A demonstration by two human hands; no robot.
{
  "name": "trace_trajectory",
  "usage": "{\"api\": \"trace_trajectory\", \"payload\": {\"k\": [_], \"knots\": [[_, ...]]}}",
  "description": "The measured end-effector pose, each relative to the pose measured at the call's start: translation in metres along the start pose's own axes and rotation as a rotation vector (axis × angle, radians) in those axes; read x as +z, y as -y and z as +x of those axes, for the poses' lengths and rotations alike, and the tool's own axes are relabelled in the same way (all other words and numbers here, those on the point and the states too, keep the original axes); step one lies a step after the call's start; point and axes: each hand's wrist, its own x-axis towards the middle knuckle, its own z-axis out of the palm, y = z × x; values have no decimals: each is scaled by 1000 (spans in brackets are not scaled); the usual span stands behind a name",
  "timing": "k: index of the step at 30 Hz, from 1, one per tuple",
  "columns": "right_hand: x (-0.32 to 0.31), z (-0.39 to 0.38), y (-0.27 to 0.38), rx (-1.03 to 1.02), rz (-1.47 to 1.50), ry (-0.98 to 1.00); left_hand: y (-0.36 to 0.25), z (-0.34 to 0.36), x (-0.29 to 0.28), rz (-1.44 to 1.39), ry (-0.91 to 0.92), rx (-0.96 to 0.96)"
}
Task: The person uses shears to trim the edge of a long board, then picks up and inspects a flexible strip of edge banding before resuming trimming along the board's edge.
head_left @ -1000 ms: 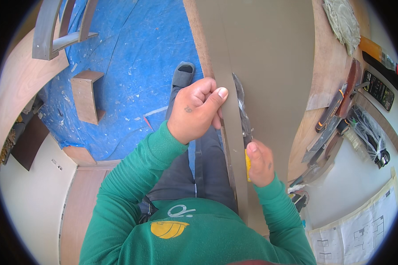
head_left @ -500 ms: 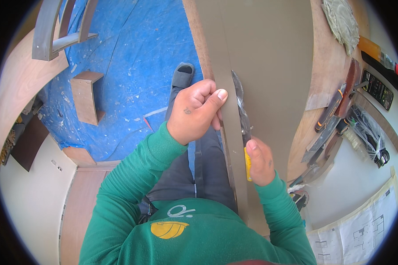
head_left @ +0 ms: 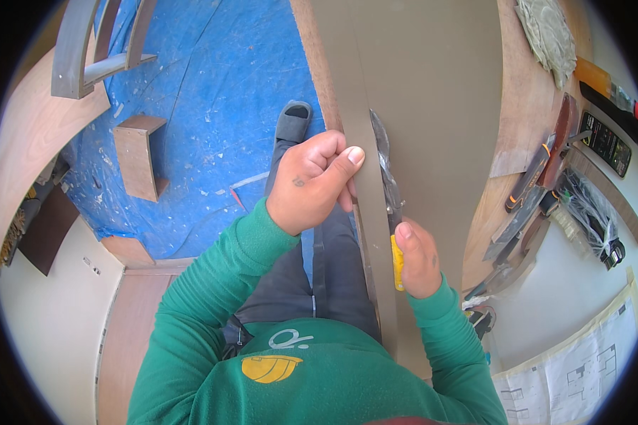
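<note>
My left hand (head_left: pixel 312 180) is closed, its thumb and bent fingers pinching the left edge of a long grey-brown sheet (head_left: pixel 432 92). My right hand (head_left: pixel 420 258) is wrapped round the yellow handle of metal snips (head_left: pixel 385 159), whose dark blades point away from me. Along the blades, a narrow strip (head_left: pixel 384 304) lies to the left of the rest of the sheet. A faint line runs on from the blade tip toward the far end. My right fingers are mostly hidden behind the thumb and the back of the hand.
A blue ground sheet (head_left: pixel 213 85) with specks covers the floor at left, with a small wooden box frame (head_left: pixel 138 157) and a curved wooden frame (head_left: pixel 71 57) on it. At right lie a phone (head_left: pixel 605 144), several hand tools and plastic-wrapped items (head_left: pixel 592 212). Paper drawings (head_left: pixel 581 382) are at lower right.
Very little differs. The snips' tip sits slightly farther up and to the left, and both hands keep their grip in nearly the same place.
</note>
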Motion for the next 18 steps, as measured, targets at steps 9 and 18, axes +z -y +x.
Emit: {"api": "trace_trajectory", "payload": {"k": [9,18], "knots": [[1,-2,0,-11,-15,-16,-3,-1,0,3,0,-4],[4,1,9,22,63,12,-2,-4,0,11,3,0]]}}
